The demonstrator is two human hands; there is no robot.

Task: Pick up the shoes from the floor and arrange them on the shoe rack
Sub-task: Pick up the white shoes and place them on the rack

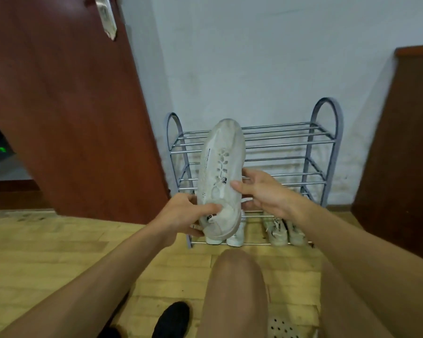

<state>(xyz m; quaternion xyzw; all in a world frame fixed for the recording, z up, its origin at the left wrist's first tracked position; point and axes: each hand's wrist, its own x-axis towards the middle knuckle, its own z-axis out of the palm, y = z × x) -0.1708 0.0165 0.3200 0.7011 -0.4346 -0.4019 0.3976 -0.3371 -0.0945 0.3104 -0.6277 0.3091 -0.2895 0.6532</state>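
Beside a knee (237,289), a black shoe (172,320) and a clog (282,329) are lying on the floor. A sneaker (220,167) is being held toe-up before the rack's (325,142) left end, its heel gripped by the left hand (181,215) and its midfoot pinched by the right hand (261,191). It is being judged light and soft, with the heel offering the firmest hold. Its lettering is proving too blurred to be read.

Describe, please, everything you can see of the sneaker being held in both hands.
The sneaker is off-white with a mesh-like upper, white laces, dark print along one side, a small dark tongue label and a pale sole rim; it looks worn. It is held in the air before the left half of the rack, toe up and away, heel down. The left hand grips its heel end, thumb over the collar; the right hand pinches its midfoot.
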